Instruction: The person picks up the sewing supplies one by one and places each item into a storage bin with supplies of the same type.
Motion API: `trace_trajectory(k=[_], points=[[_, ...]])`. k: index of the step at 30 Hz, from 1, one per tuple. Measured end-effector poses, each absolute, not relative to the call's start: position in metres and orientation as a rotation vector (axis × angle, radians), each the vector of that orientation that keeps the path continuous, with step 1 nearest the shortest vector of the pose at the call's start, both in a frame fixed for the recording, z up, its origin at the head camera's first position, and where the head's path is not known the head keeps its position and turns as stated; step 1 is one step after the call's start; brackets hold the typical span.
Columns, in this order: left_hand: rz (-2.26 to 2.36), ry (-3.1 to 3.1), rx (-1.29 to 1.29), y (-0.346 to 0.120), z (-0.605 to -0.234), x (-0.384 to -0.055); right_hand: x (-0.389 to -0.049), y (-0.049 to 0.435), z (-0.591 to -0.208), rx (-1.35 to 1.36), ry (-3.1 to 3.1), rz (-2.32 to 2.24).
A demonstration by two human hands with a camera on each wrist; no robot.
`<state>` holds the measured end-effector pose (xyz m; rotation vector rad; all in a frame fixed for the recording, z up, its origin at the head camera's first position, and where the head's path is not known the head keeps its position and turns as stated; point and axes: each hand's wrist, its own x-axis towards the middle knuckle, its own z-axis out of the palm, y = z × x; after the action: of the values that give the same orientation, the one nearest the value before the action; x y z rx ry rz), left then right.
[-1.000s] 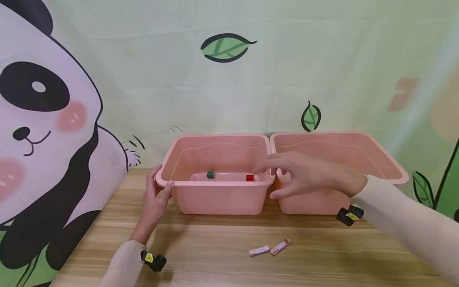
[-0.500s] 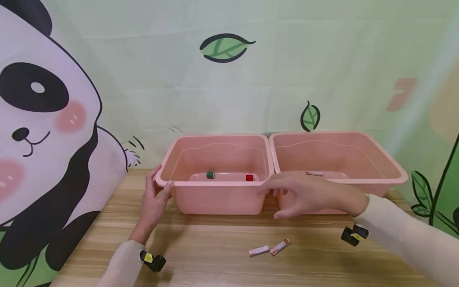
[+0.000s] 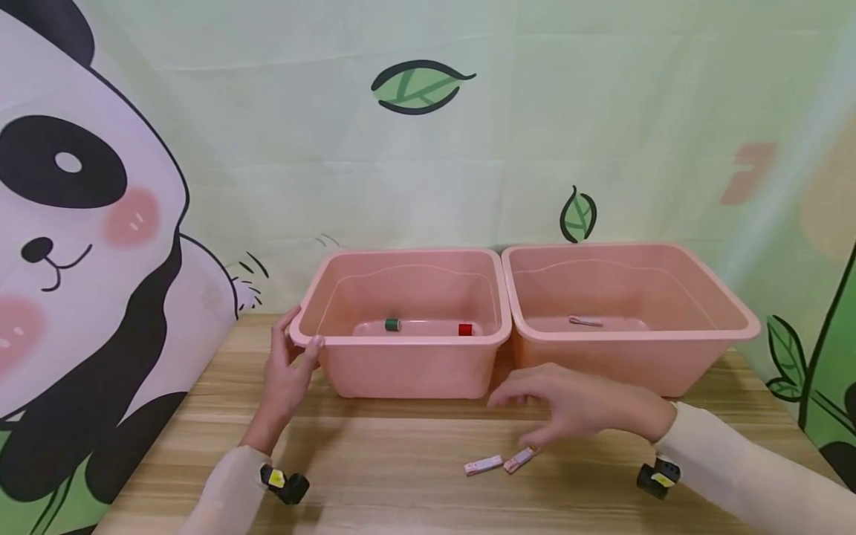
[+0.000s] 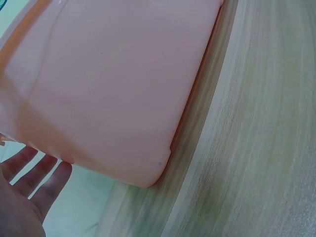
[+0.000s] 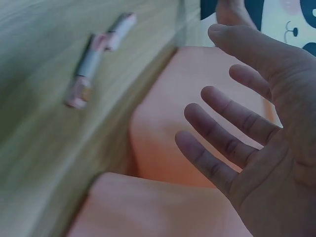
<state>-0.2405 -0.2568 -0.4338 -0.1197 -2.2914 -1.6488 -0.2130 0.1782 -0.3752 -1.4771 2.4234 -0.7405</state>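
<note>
My left hand grips the near left corner of the left pink bin, thumb at the front rim and fingers along the side. In the left wrist view, its fingers touch the bin wall. A small green cylinder and a red one, like thread spools, lie inside that bin. My right hand hovers over the table with nothing in it, fingers spread. Just below it lie two small pink-and-white flat strips, the left strip and the right strip, the latter partly hidden by the thumb.
The right pink bin stands against the left one and holds a similar thin pinkish strip. Both bins sit at the back of the wooden table, before a cloth backdrop printed with a panda and leaves.
My right hand has moved from over the left bin's right rim down toward the table in front of the bins, uncovering the strip in the right bin. The left hand stays put.
</note>
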Motion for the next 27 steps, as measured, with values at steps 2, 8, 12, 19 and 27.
trace_trajectory(k=[2, 8, 12, 19, 27], points=[[-1.648, -2.289, -0.121, -0.257, -0.434, -0.24, -0.213, 0.18, -0.384, -1.466, 2.423, -0.737], [-1.653, -2.278, -0.126, -0.257, -0.435, -0.241, -0.211, 0.183, -0.403, -1.437, 2.423, -0.78], [-1.662, -2.274, -0.126, -0.256, -0.435, -0.241, -0.211, 0.185, -0.414, -1.416, 2.414, -0.773], [-1.657, -2.275, -0.12, -0.257, -0.435, -0.241, -0.21, 0.19, -0.432, -1.365, 2.376, -0.747], [-1.663, -2.294, -0.104, -0.257, -0.434, -0.241, -0.211, 0.19, -0.444, -1.36, 2.382, -0.761]])
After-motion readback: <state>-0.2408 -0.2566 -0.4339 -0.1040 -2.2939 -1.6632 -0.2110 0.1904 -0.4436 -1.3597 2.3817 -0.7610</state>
